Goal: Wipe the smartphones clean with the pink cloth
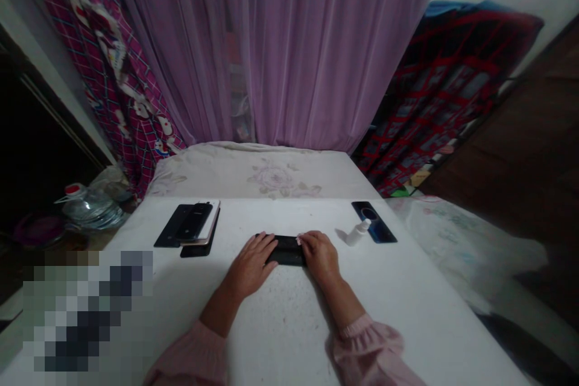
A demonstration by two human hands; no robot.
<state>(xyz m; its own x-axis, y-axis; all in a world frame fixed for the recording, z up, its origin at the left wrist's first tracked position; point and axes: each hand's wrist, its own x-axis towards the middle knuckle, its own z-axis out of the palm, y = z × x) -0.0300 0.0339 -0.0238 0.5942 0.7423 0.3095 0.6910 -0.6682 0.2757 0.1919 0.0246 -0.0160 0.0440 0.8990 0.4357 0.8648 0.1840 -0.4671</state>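
Note:
A black smartphone lies flat on the white table top, between my two hands. My left hand covers its left end, and my right hand grips its right end. Left of them is a pile of several phones, black and gold-edged ones overlapping. To the right, a small white spray bottle lies on its side against a dark blue phone with a round camera ring.
A floral-patterned mattress lies beyond the table's far edge, before a purple curtain. A plastic water jug stands on the floor at left. A pixelated patch covers the lower left. Patterned cloths hang on both sides.

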